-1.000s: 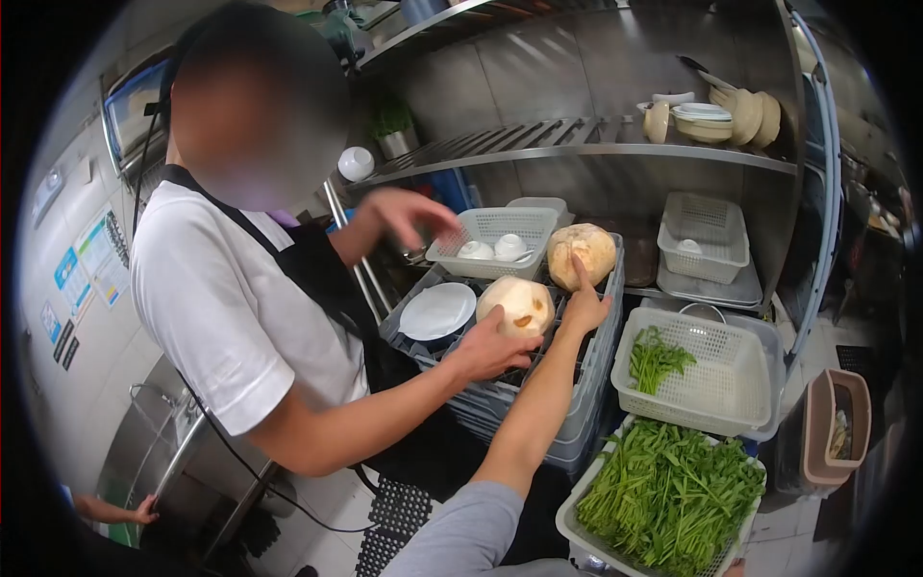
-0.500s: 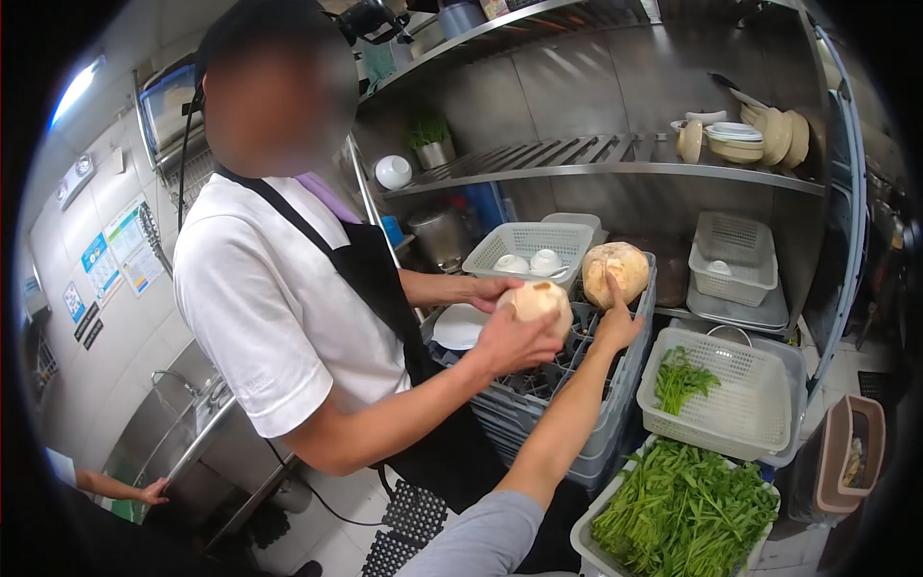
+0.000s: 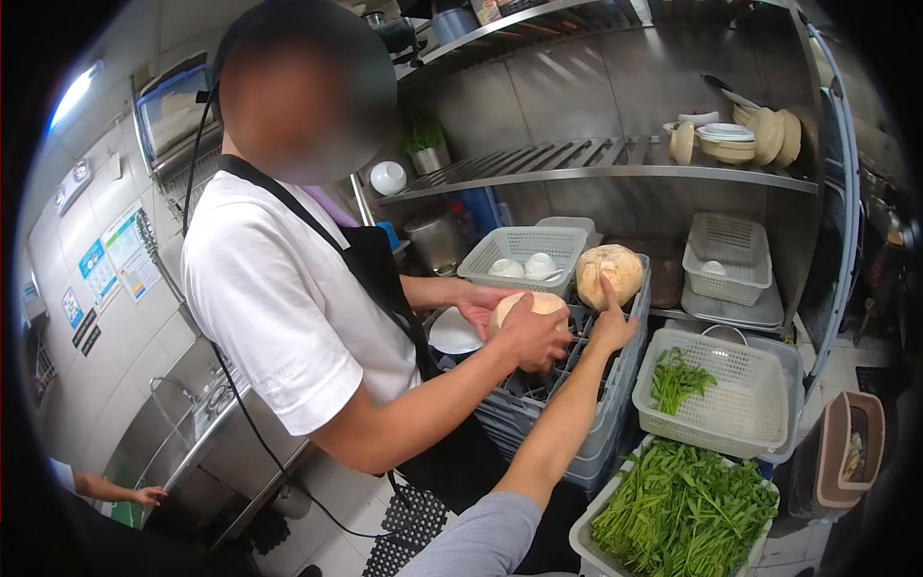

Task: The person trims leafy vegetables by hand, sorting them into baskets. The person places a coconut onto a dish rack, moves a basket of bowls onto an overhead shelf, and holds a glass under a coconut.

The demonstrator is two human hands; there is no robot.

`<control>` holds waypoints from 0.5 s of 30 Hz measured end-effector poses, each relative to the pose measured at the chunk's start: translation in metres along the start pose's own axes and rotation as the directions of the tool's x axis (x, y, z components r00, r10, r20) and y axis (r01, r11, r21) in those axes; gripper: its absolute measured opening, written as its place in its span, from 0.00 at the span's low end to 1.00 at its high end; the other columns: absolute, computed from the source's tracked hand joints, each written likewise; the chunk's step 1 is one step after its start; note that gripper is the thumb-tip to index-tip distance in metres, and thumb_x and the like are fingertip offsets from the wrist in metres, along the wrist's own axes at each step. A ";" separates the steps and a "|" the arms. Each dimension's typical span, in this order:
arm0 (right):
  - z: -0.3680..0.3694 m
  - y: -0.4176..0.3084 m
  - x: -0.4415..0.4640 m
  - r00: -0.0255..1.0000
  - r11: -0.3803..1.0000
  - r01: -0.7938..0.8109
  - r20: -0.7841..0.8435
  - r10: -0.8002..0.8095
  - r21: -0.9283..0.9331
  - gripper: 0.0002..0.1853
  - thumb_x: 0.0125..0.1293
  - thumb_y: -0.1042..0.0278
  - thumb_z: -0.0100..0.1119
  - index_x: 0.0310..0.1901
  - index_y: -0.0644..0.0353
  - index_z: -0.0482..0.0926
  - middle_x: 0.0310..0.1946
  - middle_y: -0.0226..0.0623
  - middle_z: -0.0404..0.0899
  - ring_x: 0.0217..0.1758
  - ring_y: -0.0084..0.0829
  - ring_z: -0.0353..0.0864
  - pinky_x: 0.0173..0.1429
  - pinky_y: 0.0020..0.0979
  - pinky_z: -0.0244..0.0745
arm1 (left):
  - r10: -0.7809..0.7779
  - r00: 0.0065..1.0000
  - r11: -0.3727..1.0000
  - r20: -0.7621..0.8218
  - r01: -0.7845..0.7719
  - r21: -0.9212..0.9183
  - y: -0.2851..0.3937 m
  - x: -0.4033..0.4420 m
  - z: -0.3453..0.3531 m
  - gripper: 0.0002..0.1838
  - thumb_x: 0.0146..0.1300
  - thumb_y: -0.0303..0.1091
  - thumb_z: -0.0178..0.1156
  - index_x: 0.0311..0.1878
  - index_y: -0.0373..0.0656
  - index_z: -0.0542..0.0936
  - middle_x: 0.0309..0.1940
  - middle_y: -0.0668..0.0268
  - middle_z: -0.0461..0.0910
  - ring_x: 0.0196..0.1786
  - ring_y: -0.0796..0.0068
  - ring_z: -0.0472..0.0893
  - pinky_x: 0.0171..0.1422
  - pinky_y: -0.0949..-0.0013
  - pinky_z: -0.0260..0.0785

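Two big round things (image 3: 615, 267) (image 3: 536, 303), two piles of greens (image 3: 679, 381) (image 3: 683, 510)

Two white cups (image 3: 506, 268) (image 3: 540, 263) in one basket (image 3: 529, 239). Four hands: the left hand (image 3: 612, 329), another person's two hands (image 3: 540, 337) (image 3: 473, 304), one by the sink (image 3: 173, 438).

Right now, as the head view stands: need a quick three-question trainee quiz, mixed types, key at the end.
1. Multiple choice: which holds more leafy greens? A) the near basket B) the far basket C) both equal
2. True or false: the co-worker's hands are both on the paler round produce.
3. Short answer: how is the wearer's left hand posed at the tan round produce?

Key:
1. A.
2. True.
3. Index finger extended at it, not gripping; whether the fingertip touches is hard to tell.
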State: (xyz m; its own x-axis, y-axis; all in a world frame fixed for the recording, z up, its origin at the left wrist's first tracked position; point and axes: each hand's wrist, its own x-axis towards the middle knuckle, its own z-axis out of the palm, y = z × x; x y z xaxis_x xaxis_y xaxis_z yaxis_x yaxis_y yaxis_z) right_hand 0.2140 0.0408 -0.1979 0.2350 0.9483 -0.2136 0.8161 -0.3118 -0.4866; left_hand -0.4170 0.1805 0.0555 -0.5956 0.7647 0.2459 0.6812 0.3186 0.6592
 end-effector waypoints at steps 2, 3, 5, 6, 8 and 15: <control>0.002 0.004 0.001 1.000 1.000 -0.013 -0.001 0.013 -0.017 0.24 0.72 0.49 0.48 0.43 0.64 0.84 0.38 0.55 0.85 0.43 0.54 0.85 0.44 0.47 0.78 | -0.003 1.000 1.000 -0.010 0.003 0.016 0.000 0.001 0.001 0.65 0.62 0.39 0.64 0.73 0.44 0.14 0.34 0.49 0.83 0.40 0.47 0.84 0.53 0.55 0.75; 0.002 0.004 0.003 1.000 1.000 -0.018 -0.002 0.018 -0.024 0.24 0.72 0.49 0.48 0.43 0.64 0.84 0.38 0.55 0.85 0.43 0.54 0.85 0.45 0.47 0.78 | -0.003 1.000 1.000 -0.002 0.003 0.014 0.000 0.001 0.001 0.65 0.62 0.39 0.64 0.73 0.44 0.14 0.34 0.49 0.83 0.40 0.47 0.84 0.53 0.55 0.75; 0.004 0.007 0.004 0.999 0.999 -0.032 -0.005 0.032 -0.038 0.24 0.72 0.48 0.48 0.43 0.64 0.84 0.39 0.55 0.85 0.43 0.54 0.85 0.45 0.47 0.78 | -0.021 1.000 0.999 0.004 0.021 0.033 0.000 0.001 0.000 0.65 0.62 0.38 0.64 0.73 0.44 0.14 0.35 0.49 0.83 0.41 0.47 0.84 0.53 0.56 0.75; 0.005 0.007 0.005 0.999 0.998 -0.035 -0.004 0.035 -0.048 0.24 0.72 0.48 0.48 0.44 0.64 0.84 0.39 0.56 0.85 0.44 0.54 0.85 0.45 0.47 0.78 | -0.020 1.000 0.999 0.007 0.020 0.032 0.001 0.001 0.000 0.65 0.62 0.38 0.64 0.73 0.44 0.14 0.35 0.49 0.83 0.41 0.47 0.84 0.53 0.56 0.75; 0.005 0.009 0.006 0.999 0.997 -0.046 -0.007 0.045 -0.059 0.24 0.72 0.48 0.48 0.44 0.64 0.84 0.39 0.56 0.85 0.44 0.54 0.84 0.45 0.47 0.78 | -0.021 1.000 1.000 0.007 0.020 0.017 0.000 0.000 -0.001 0.64 0.62 0.38 0.64 0.73 0.44 0.14 0.34 0.50 0.83 0.41 0.47 0.84 0.54 0.56 0.75; 0.008 0.028 -0.009 0.999 1.000 -0.006 -0.050 0.006 0.003 0.25 0.71 0.47 0.48 0.45 0.64 0.83 0.40 0.57 0.84 0.46 0.55 0.83 0.48 0.48 0.77 | -0.028 0.998 0.999 0.061 0.030 -0.041 0.007 -0.005 -0.009 0.64 0.62 0.40 0.63 0.74 0.47 0.15 0.48 0.32 0.80 0.52 0.36 0.81 0.61 0.48 0.71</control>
State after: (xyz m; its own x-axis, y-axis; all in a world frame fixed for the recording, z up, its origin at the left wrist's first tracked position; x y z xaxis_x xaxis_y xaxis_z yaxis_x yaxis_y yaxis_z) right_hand 0.2310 0.0231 -0.2167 0.2662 0.9481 -0.1741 0.8131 -0.3179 -0.4876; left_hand -0.4135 0.1739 0.0652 -0.5873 0.7882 0.1840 0.6451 0.3185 0.6946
